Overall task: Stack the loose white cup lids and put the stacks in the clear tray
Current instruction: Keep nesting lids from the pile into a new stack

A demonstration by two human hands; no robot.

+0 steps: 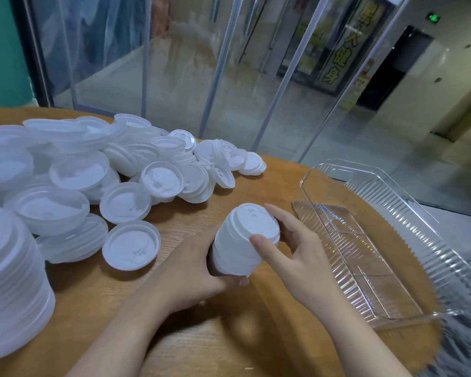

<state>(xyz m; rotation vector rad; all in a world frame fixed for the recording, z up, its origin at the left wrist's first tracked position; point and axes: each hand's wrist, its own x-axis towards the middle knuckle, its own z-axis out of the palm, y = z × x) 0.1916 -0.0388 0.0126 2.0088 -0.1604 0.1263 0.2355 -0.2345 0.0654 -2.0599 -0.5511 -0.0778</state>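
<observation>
A short stack of white cup lids (239,240) is held tilted above the wooden table, its top facing up and to the right. My left hand (196,270) grips the stack's lower end from the left, while my right hand (291,246) pinches its top with thumb and fingers from the right. The clear tray (408,213) with ribbed walls lies empty to the right, at the table's edge. A big pile of loose white lids (98,175) covers the table's left half.
A tall stack of lids (8,289) stands at the near left. A single upturned lid (132,244) lies just left of my left hand. The round wooden table (223,336) ends at a glass wall behind and drops off right of the tray.
</observation>
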